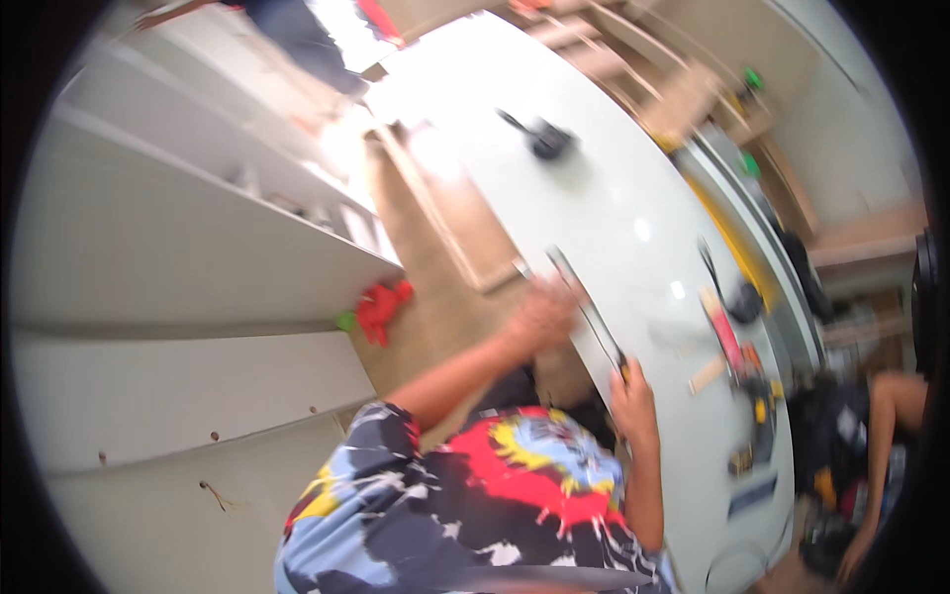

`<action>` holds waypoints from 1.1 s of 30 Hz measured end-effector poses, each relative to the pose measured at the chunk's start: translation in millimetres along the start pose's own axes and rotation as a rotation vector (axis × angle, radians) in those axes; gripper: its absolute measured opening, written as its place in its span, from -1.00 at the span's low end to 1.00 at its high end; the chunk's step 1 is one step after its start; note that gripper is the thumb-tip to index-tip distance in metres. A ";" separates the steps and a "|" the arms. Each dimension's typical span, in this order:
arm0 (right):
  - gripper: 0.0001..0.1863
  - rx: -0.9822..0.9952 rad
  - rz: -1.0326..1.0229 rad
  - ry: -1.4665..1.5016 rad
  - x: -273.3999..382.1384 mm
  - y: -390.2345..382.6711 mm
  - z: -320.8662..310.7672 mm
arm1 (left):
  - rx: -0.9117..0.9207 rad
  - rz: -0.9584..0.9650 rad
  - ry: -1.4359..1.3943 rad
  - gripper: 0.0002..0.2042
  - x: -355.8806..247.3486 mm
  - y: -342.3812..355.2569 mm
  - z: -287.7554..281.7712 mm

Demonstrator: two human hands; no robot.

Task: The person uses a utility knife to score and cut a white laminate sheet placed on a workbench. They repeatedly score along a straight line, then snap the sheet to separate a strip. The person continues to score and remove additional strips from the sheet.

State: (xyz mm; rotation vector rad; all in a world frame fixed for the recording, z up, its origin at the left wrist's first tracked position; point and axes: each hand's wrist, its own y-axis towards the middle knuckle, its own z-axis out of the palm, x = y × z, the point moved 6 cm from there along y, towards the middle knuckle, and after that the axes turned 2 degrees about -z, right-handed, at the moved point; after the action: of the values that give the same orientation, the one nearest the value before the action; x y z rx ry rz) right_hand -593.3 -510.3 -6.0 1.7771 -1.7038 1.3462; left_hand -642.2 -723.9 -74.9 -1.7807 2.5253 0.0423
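Observation:
My right hand (634, 398) is closed round the yellow-and-black handle of a long thin dark tool (599, 322), which slants up and left along the near edge of the white table. The kind of tool is blurred; it has a narrow, saw-like outline. My left hand (546, 315) is beside the tool's far part, smeared by motion, so its grip does not show. A small pale end piece (522, 267) sticks out next to the left fingers; whether they hold it, I cannot tell.
The curved white table (633, 178) carries a black corded device (546, 141), another dark device (744, 300), a red-handled tool (724, 332) and a yellow-and-black drill (762, 416). White cabinets stand left, a red cloth-like item (379, 312) on the floor. Another person's arm (881, 455) is at right.

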 end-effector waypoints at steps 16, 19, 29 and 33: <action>-0.61 -0.149 -0.028 -0.155 -18.3 6.4 13.2 | -0.074 0.165 -0.211 -0.46 -19.5 2.6 -4.2; -0.63 -0.127 0.008 -0.188 -17.0 8.3 8.7 | -0.129 0.149 -0.228 -0.48 -20.7 -0.2 -12.2; -0.68 -0.277 -0.116 -0.129 -12.5 -4.3 0.7 | -0.093 0.130 -0.152 -0.54 -18.2 -4.1 -17.8; -0.71 -0.275 -0.054 -0.074 -16.0 -14.1 -3.2 | -0.080 0.171 -0.180 -0.55 -9.8 3.9 -26.7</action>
State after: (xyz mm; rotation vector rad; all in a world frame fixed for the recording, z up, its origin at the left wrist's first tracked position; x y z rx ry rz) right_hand -579.2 -495.1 -12.0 1.7193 -1.7679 0.9802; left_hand -643.3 -714.7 -47.7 -1.5045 2.5694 0.3008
